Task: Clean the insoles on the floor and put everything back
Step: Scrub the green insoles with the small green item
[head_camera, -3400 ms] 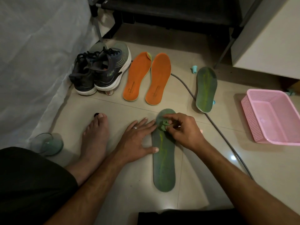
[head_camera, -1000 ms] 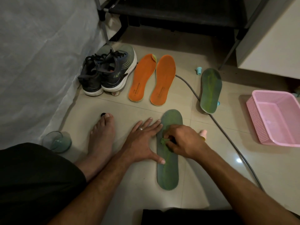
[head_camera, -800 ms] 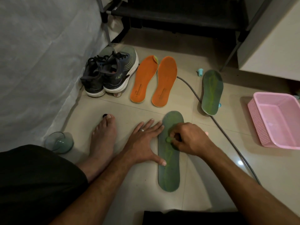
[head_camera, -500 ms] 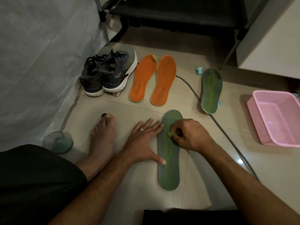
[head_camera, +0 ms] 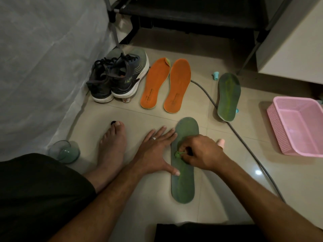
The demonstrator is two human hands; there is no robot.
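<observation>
A person's right hand (head_camera: 201, 152) pinched a small green wad of cloth (head_camera: 178, 154) against a green insole (head_camera: 184, 165) lying flat on the tiled floor (head_camera: 227, 180), fingers curled round the wad. The left hand (head_camera: 155, 151), fingers straight and spread, pressed the floor at the insole's left edge, thumb resting on it. A second green insole (head_camera: 228, 96) lay far right, two orange insoles (head_camera: 166, 82) beside dark sneakers (head_camera: 118, 79) farther off, and a pink basket (head_camera: 298, 126) at right.
</observation>
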